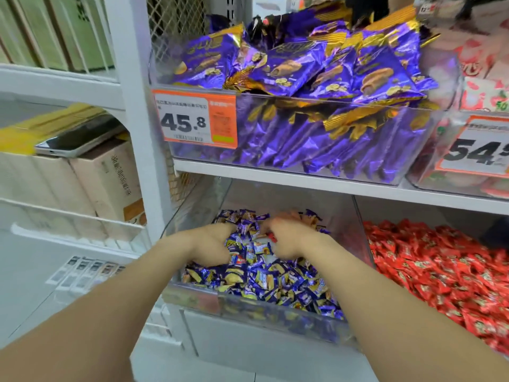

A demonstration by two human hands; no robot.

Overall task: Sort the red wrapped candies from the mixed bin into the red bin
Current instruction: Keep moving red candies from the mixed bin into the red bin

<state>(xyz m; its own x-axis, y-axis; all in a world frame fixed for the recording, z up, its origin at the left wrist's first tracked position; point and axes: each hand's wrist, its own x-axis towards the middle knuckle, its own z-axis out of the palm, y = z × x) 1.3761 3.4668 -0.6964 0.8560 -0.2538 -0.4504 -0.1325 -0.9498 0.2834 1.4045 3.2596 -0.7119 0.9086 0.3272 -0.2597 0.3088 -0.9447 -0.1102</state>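
Both hands are in the mixed bin (248,301) on the lower shelf. The right hand (286,238) pinches a red candy (272,237) above the blue ones. The left hand (212,244) digs into the pile with its fingers buried, so its grip cannot be told. The red bin (407,213) sits just right.

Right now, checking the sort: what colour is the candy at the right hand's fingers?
Red: the candy the right hand pinches, head view.
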